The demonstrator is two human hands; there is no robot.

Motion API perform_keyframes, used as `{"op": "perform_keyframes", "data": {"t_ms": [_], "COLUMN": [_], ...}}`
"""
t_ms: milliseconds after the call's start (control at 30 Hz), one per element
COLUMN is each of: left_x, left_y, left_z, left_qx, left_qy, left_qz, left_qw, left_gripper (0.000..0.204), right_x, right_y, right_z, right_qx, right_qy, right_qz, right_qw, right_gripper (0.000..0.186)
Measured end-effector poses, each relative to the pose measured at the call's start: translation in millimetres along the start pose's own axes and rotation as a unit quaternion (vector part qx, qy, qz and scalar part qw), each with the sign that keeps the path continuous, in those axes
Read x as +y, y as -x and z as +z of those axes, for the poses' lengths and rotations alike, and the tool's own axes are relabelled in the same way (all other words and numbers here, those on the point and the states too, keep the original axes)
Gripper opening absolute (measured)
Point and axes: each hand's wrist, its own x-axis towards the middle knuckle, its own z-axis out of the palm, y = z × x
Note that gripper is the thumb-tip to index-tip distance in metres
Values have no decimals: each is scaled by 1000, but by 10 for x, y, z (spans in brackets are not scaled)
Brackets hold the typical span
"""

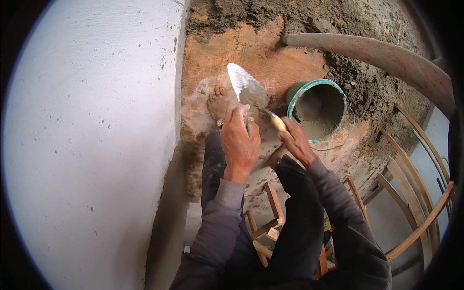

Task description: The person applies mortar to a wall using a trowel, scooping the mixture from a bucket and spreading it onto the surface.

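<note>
My right hand (pixel 296 144) grips the pale yellow handle (pixel 277 122) of a trowel, whose broad silver blade (pixel 244 82) points up and left and carries some grey smears. My left hand (pixel 239 142) is just below the blade, fingers bent and held together near its lower edge; whatever they may hold is hidden. A bare foot (pixel 216 101) stands left of the blade, beyond my left hand. To the right of the trowel sits a green-rimmed bucket (pixel 303 87) with grey mortar (pixel 319 123) inside.
A white wall (pixel 96 121) fills the left side. Grey rubble or mortar (pixel 241 12) lies along the back and right of the orange ground (pixel 208 53). A long red-speckled pipe (pixel 367 50) crosses the upper right. Wooden strips (pixel 408 183) and pieces (pixel 273 198) lie lower right and below me.
</note>
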Motion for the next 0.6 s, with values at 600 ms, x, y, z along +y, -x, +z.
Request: {"op": "perform_keyframes", "data": {"t_ms": [600], "left_x": [-77], "left_y": [-354], "left_z": [-297], "left_qx": [-31], "left_qy": [9], "left_qz": [-29], "left_qw": [999], "left_gripper": [28], "right_x": [411], "right_y": [-2283], "right_z": [755], "right_qx": [170], "right_qy": [137], "right_qz": [52], "right_qw": [975], "right_gripper": [43]}}
